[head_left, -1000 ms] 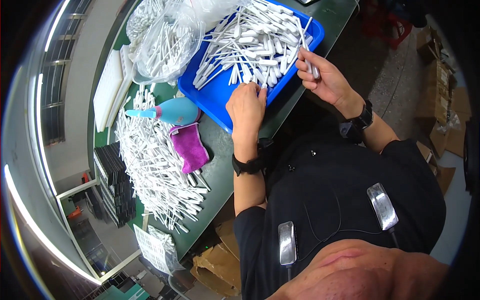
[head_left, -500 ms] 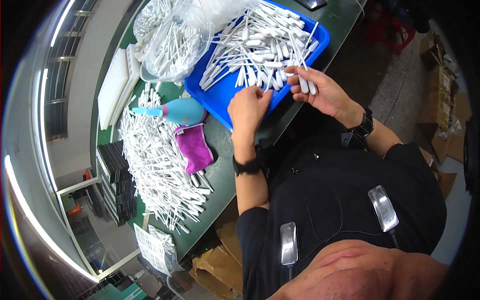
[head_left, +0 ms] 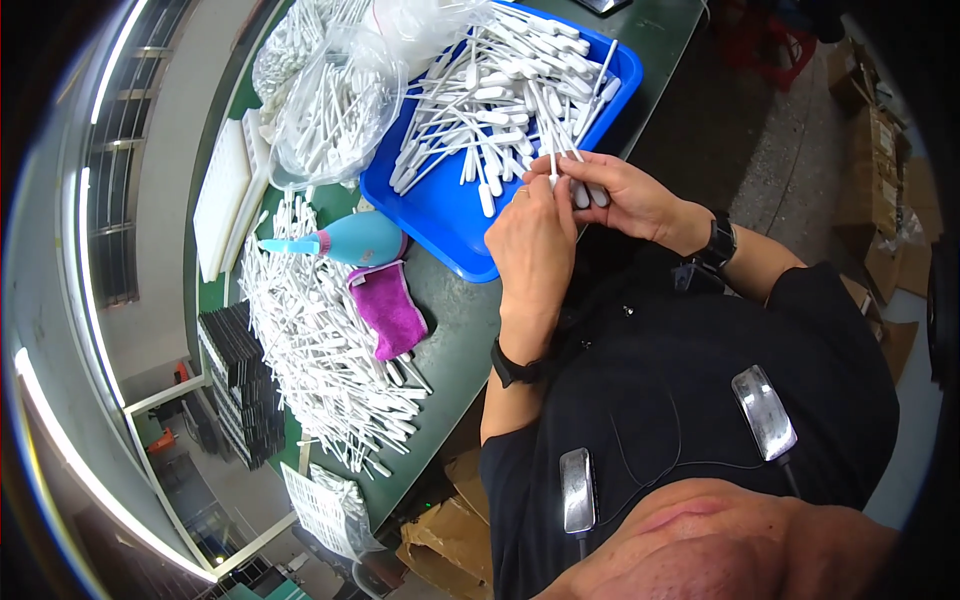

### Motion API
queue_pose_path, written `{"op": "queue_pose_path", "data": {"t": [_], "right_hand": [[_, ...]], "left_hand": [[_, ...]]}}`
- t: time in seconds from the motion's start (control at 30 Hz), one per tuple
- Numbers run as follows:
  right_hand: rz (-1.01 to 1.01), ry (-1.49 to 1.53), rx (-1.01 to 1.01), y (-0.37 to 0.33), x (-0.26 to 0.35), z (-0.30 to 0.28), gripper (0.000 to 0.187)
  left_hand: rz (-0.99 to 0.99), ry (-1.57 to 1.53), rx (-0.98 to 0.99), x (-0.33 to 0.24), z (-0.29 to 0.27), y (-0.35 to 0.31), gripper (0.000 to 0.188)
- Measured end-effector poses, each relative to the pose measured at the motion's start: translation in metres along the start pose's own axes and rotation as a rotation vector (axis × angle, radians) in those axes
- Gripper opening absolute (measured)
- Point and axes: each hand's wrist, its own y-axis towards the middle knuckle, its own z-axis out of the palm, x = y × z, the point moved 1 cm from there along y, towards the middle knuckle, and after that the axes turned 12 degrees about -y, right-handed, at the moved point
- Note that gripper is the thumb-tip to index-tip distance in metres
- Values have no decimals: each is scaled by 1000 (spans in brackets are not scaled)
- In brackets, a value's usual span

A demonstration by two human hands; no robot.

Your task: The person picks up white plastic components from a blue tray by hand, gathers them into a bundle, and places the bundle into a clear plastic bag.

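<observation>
My right hand [head_left: 638, 202] holds a few white swab-like sticks [head_left: 582, 196], their wide ends pointing toward me and their thin shafts reaching over the tray. Against its fingers, my left hand [head_left: 532, 248] is closed, pinching the wide end of a white stick whose shaft rises away from me. The left fingertips are partly hidden behind the back of that hand. Both hands are at the near edge of a blue tray [head_left: 425, 225], where many loose white sticks [head_left: 500, 90] lie heaped.
A large pile of thin white sticks [head_left: 330, 350] covers the green table [head_left: 450, 340] at left. Beside it are a light-blue squeeze bulb [head_left: 365, 238], a purple cloth [head_left: 388, 312], stacked black trays [head_left: 240, 380] and white foam blocks [head_left: 222, 200]. Clear bags of sticks [head_left: 340, 110] stand behind.
My left hand has moved right from the tray to meet my right hand, with a stick in its fingers. The view has shifted slightly.
</observation>
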Motion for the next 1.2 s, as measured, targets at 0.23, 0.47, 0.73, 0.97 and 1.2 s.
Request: {"op": "queue_pose_path", "data": {"t": [0.23,0.47,0.73,0.97,1.2], "right_hand": [[-44,34,-75,-6,6,-6,28],[-52,27,18,-7,4,-17,26],[-79,-55,-1,-4,0,-11,30],[-2,22,-15,-7,1,-2,28],[36,-72,1,-12,6,-12,31]], "left_hand": [[-10,-89,129,27,-22,14,11],[152,199,207,73,5,31,17],[388,86,-78,36,-23,25,28],[311,45,8,8,-2,10,33],[98,11,-63,50,-12,30,44]]}}
